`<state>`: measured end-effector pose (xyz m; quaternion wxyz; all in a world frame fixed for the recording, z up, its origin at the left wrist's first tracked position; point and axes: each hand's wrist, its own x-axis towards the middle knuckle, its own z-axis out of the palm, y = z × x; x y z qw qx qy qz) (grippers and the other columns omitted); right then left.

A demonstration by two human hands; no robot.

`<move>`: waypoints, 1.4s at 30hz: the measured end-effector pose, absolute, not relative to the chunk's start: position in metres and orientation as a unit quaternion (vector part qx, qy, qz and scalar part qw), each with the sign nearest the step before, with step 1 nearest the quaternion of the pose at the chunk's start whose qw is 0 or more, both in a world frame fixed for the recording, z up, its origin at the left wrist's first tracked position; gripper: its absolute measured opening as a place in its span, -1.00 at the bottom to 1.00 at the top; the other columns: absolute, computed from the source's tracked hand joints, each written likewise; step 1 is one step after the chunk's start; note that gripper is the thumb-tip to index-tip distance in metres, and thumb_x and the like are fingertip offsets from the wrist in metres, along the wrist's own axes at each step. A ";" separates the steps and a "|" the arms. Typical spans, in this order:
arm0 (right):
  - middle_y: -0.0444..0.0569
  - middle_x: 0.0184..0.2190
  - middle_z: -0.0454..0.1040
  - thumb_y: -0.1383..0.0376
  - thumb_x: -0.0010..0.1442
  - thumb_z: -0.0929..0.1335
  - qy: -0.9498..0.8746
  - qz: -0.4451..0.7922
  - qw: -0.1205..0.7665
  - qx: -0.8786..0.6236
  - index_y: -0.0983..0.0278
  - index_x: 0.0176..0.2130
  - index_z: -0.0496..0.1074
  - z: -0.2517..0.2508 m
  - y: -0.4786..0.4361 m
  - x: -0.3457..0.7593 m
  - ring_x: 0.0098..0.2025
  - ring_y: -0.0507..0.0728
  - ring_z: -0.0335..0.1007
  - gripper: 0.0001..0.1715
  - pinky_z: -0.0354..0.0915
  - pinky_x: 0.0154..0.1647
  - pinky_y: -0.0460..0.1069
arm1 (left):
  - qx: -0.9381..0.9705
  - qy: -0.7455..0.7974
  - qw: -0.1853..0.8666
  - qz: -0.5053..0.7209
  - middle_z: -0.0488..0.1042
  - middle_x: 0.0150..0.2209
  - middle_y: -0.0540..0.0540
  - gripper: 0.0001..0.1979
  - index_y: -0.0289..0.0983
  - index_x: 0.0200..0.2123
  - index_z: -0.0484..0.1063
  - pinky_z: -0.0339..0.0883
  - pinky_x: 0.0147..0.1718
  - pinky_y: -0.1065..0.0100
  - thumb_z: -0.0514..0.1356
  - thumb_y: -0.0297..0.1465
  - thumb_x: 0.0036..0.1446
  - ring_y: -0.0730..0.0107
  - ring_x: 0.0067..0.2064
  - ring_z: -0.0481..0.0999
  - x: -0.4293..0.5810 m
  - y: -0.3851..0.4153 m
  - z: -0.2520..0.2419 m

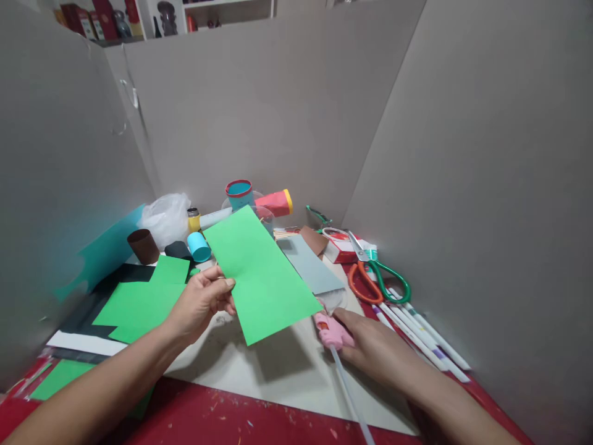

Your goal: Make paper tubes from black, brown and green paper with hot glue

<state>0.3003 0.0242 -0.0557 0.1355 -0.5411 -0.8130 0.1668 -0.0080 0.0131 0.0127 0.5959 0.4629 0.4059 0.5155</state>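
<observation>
We've got the left hand (pixel 204 301) pinching one long edge of a green paper strip (pixel 259 275), thumb on top and fingers under, so the strip hangs tilted in the air over the white sheet (pixel 278 371) on the red table (pixel 222 420). The right hand (pixel 375 349) is down flat just right of the strip's near corner, fingers laid over a pink glue gun (pixel 331 332) with a clear glue stick (pixel 352 402) poking out toward us. Looks like a loose grip on the gun, though we can't tell how tight.

Stuff crowding around the strip: left of it, more green paper (pixel 139 303) stacked on black sheets, plus a teal sheet (pixel 106 250) leaning on the grey cardboard wall (pixel 259 105). Behind the strip there's a brown paper roll (pixel 144 245), a small blue roll (pixel 199 246), a crumpled plastic bag (pixel 164 216), a little yellow bottle (pixel 193 219), and a red tube with a yellow end (pixel 275 202). A grey card (pixel 310 266) peeks out from under the strip's right edge.

Right of the strip: orange scissors (pixel 364 284) and green scissors (pixel 384 275) overlapping, a red-and-white box (pixel 343 247), and a row of white markers (pixel 421 337) along the wall.

Containers: a blue cup with a red rim (pixel 239 193) stands upright behind the strip. Can't see anything in it from here.
</observation>
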 end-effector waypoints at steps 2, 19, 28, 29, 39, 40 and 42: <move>0.02 -0.31 0.52 0.19 0.15 0.33 -0.809 0.135 0.123 -0.558 0.21 -0.21 0.37 -0.055 0.025 0.305 -0.32 0.23 0.45 -0.80 0.10 -0.42 -0.03 | 0.463 0.399 0.604 0.512 0.48 -0.56 0.01 -0.80 -0.31 -0.32 0.45 0.36 -0.56 0.49 0.34 -0.35 0.00 0.55 -0.60 0.41 -0.004 0.016 0.015; 0.15 0.29 0.12 0.35 0.26 0.33 -0.828 -0.039 0.431 -0.356 0.10 0.35 -0.02 -0.038 0.019 0.312 0.30 0.33 0.07 -0.22 0.12 0.22 0.27 | 0.455 0.380 0.681 0.431 0.53 -0.53 -0.03 -0.79 -0.34 -0.31 0.48 0.39 -0.60 0.52 0.34 -0.39 -0.05 0.52 -0.59 0.47 0.025 0.026 -0.007; -0.05 0.15 0.38 0.48 0.23 0.27 -0.882 0.058 0.405 -0.233 -0.05 0.06 0.46 -0.038 -0.002 0.301 0.27 0.27 0.13 -0.45 0.24 0.17 0.22 | 0.435 0.365 0.732 0.376 0.54 -0.44 -0.04 -0.71 -0.32 -0.23 0.52 0.39 -0.51 0.50 0.37 -0.34 -0.06 0.54 -0.54 0.47 0.036 0.030 -0.022; -0.06 0.15 0.39 0.47 0.24 0.26 -0.884 0.083 0.397 -0.231 -0.06 0.06 0.46 -0.039 -0.003 0.300 0.28 0.26 0.12 -0.47 0.23 0.18 0.23 | 0.433 0.365 0.732 0.379 0.56 -0.39 -0.06 -0.68 -0.31 -0.18 0.52 0.39 -0.50 0.50 0.37 -0.33 -0.04 0.54 -0.52 0.49 0.035 0.032 -0.021; -0.05 0.06 0.49 0.41 0.22 0.31 -0.920 0.115 0.326 -0.185 -0.04 0.01 0.47 -0.028 -0.013 0.288 0.24 0.25 0.21 -0.55 0.27 0.15 0.18 | 0.458 0.431 0.715 0.307 0.39 -0.67 -0.01 -0.63 -0.38 -0.53 0.48 0.04 -0.75 0.52 0.39 -0.15 -0.11 0.58 -0.73 0.27 0.026 0.050 -0.043; -0.03 0.03 0.50 0.41 0.22 0.32 -0.919 0.123 0.325 -0.185 -0.02 0.00 0.47 -0.028 -0.013 0.286 0.20 0.25 0.26 -0.57 0.28 0.13 0.17 | 0.460 0.431 0.710 0.313 0.34 -0.72 0.02 -0.64 -0.37 -0.57 0.45 -0.03 -0.77 0.53 0.41 -0.18 -0.13 0.61 -0.76 0.21 0.025 0.052 -0.046; -0.01 -0.07 0.53 0.40 0.24 0.31 -0.910 0.151 0.330 -0.199 0.03 -0.05 0.49 -0.029 -0.013 0.283 0.05 0.21 0.38 -0.65 0.34 0.04 0.10 | 0.462 0.429 0.700 0.336 0.27 -0.76 0.09 -0.68 -0.35 -0.56 0.45 -0.15 -0.78 0.54 0.40 -0.21 -0.12 0.67 -0.79 0.13 0.024 0.053 -0.048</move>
